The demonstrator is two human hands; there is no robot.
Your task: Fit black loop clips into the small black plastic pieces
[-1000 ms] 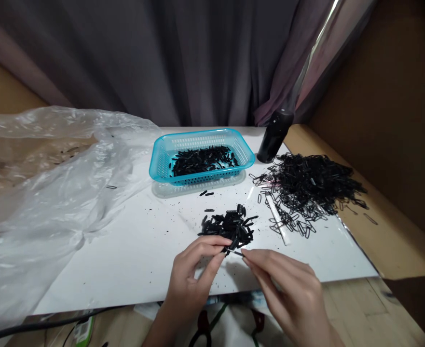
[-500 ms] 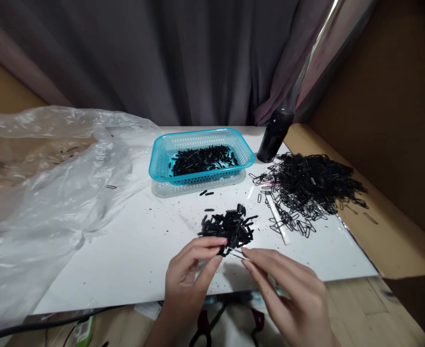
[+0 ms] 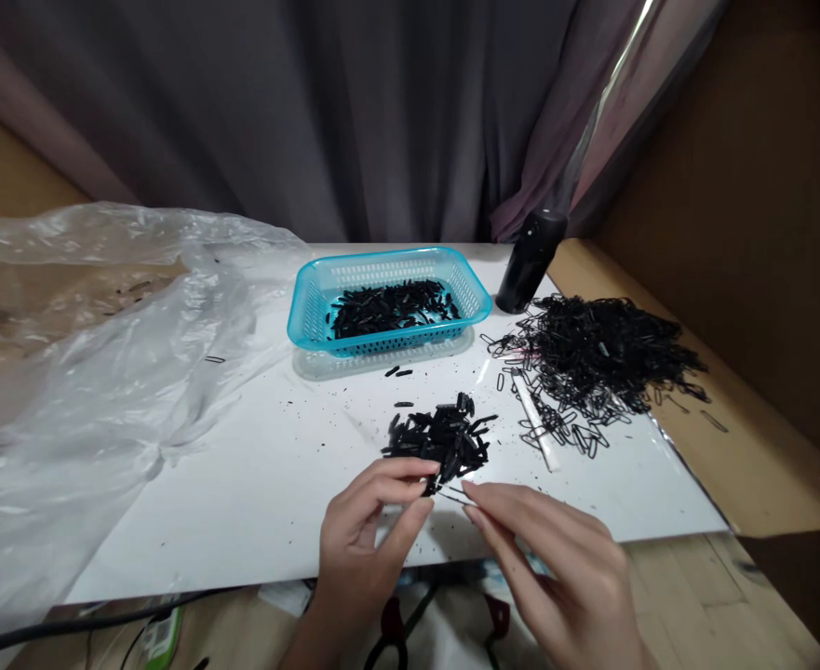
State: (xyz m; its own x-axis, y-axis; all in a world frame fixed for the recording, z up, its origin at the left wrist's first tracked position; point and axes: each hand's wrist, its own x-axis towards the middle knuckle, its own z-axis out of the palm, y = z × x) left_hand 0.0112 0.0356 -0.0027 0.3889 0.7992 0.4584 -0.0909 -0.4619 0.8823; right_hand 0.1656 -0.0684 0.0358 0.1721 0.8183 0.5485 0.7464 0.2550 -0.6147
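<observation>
My left hand point(image 3: 364, 521) pinches a small black strip-like piece point(image 3: 431, 486) between thumb and fingers, over the near edge of a loose pile of black pieces point(image 3: 444, 433). Opposite it, my right hand point(image 3: 556, 549) grips a thin black wire clip point(image 3: 457, 498) between thumb and forefinger. The clip's two prongs point left at the black piece. Whether the prong tips touch or enter that piece is too small to tell. Both hands hover just above the white board point(image 3: 242, 521).
A blue basket point(image 3: 302, 326) holding more black pieces stands behind the pile. To the right lie a heap of black wire clips point(image 3: 598, 354), a white strip point(image 3: 535, 423) and a black cylinder point(image 3: 530, 265). Clear plastic sheeting point(image 3: 102, 409) covers the left. A dark cable point(image 3: 102, 622) runs along the front.
My right hand and the wire clip have shifted very slightly left and down. My left thumb has moved a touch to the right. The pile and basket are unchanged.
</observation>
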